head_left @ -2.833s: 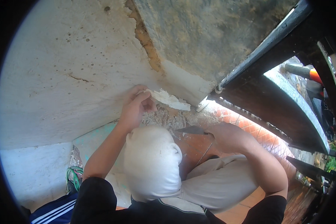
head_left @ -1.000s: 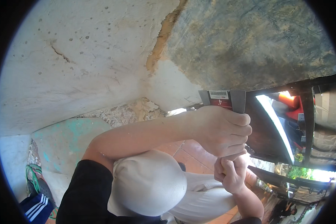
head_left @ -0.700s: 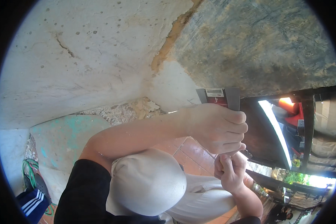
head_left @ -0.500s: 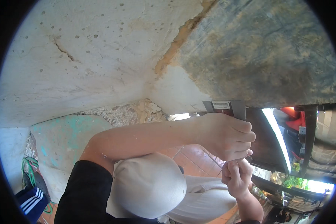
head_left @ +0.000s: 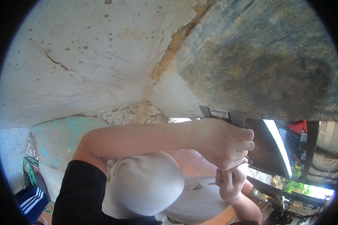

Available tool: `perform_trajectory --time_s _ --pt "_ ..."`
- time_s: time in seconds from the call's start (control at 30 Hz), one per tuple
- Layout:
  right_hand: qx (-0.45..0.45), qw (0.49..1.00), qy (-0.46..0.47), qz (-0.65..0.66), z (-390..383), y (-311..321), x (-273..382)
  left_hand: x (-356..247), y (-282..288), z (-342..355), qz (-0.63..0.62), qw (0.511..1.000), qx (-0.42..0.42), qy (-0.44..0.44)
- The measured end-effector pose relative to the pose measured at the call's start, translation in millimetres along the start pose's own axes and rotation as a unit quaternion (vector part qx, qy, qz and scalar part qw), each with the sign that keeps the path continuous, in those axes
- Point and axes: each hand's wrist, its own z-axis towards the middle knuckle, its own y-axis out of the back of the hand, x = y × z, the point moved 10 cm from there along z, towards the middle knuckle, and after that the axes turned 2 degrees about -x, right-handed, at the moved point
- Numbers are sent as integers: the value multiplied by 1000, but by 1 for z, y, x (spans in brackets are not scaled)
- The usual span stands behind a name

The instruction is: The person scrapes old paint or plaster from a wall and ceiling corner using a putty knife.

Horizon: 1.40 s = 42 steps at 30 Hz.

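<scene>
- From my head view, the wide-bladed scraper (head_left: 229, 115) sits just beyond the knuckles of the left hand (head_left: 225, 142), right of centre, at the lower edge of the mottled grey wall section (head_left: 266, 60).
- I read the left hand as clenched around the scraper's handle: the blade rises from behind its fist, though the handle itself is hidden.
- Left is the nearer hand to the blade. Its forearm (head_left: 150, 138) crosses from the left, above the pale trouser knee (head_left: 146, 185).
- The right hand (head_left: 232, 180) is right under the left fist, seemingly touching it, fingers curled tight; I can't tell whether they wrap the handle's lower end.
- The relation I watch: blade to wall. From the fists, the blade lies up and away from the body, its upper edge overlapping the wall's lower border in my view; contact or a gap, I can't tell.
- It points upward toward the wall. I judge its handle axis to run roughly up and down through the stacked fists, while the broad edge lies crosswise, sloping slightly down to the right.
- The dark brown board (head_left: 268, 150) stands just right of the left knuckles; orange floor tiles (head_left: 197, 163) show below the forearm.
</scene>
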Motion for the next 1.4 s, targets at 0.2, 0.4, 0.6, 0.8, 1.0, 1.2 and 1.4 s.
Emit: perform_trajectory --time_s 0.2,0.4,0.6,0.8,1.0,1.2,1.4 --pt "16 984 126 -126 7 -2 27 -1 4 -4 14 1000 -3 -15" --pt "17 970 6 -242 -13 -2 -7 -15 -3 1 40 997 4 -72" --pt "3 992 71 -107 -9 13 1 -15 0 5 75 994 -4 -78" --pt "26 987 107 -115 -3 3 18 -13 2 5 58 996 -5 -65" --pt "11 995 75 -72 -6 12 5 -6 -3 8 55 997 -11 -46" --pt "-41 963 247 -99 -8 6 38 -10 0 9 43 999 3 -34" --pt "-3 994 90 -60 -1 3 9 1 12 9 34 999 -13 7"
